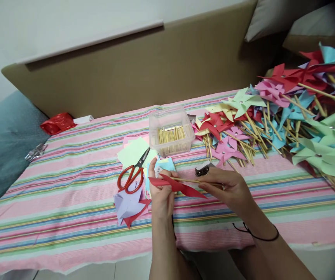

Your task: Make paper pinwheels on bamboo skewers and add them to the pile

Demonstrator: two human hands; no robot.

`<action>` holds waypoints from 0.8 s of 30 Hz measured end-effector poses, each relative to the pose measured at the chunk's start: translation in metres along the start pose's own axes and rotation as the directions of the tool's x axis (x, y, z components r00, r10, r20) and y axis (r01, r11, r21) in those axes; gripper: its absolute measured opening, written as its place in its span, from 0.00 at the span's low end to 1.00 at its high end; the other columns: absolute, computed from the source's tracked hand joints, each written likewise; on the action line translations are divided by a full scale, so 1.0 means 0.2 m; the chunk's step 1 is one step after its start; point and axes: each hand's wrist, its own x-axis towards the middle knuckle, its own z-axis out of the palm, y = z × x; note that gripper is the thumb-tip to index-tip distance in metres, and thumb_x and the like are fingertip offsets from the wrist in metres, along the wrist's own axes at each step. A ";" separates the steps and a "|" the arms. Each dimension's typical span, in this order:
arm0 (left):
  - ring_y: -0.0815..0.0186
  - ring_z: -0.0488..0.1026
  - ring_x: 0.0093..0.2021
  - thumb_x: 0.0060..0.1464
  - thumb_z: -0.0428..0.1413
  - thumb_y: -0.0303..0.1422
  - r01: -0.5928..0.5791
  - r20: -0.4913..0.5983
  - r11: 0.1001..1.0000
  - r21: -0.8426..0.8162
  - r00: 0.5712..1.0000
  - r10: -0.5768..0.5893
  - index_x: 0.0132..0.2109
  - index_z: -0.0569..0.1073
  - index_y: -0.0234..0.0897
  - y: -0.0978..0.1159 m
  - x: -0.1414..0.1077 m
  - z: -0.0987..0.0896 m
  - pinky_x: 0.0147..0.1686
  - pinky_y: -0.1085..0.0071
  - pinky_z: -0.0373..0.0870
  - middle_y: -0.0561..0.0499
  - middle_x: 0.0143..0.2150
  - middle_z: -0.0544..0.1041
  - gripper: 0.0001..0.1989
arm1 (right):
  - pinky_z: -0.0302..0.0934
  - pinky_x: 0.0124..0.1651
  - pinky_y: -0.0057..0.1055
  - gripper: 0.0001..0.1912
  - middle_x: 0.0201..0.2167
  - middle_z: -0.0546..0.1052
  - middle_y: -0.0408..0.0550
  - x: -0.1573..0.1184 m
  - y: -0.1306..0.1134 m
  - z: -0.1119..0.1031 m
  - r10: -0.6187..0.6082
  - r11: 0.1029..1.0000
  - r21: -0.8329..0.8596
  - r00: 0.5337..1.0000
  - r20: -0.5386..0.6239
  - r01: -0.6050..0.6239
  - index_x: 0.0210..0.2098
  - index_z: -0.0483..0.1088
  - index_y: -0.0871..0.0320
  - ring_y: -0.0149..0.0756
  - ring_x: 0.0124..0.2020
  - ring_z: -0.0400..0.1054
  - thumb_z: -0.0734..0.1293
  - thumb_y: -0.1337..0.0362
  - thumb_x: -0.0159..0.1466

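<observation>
While left hand (162,193) grips red pinwheel (182,187) above striped cloth (82,219) near its front edge, one finger raised, right hand (228,186) pinches stick (189,181) between fingertips.

The scissors (131,175) have dark metal blades and smooth, glossy red plastic handles. The box (171,132) is translucent plastic with a soft sheen, and the sticks (171,134) in it look like pale, bare wood. The pinwheels (241,102) are matt coloured paper, some with shiny pins (318,155). Striped cloth (77,186), matt and wrinkled, lies beneath; the red bag (59,123) is glossy, crinkled plastic.
</observation>
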 end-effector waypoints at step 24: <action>0.66 0.75 0.43 0.35 0.70 0.30 -0.026 -0.091 1.000 0.008 0.995 0.027 0.54 0.67 0.49 -0.01 0.00 0.02 0.49 0.69 0.68 0.56 0.32 0.73 0.37 | 0.53 0.24 0.27 0.08 0.18 0.71 0.42 -0.01 0.06 0.03 -0.066 0.995 -0.059 0.990 0.125 0.074 0.36 0.80 0.55 0.28 0.21 0.59 0.68 0.63 0.61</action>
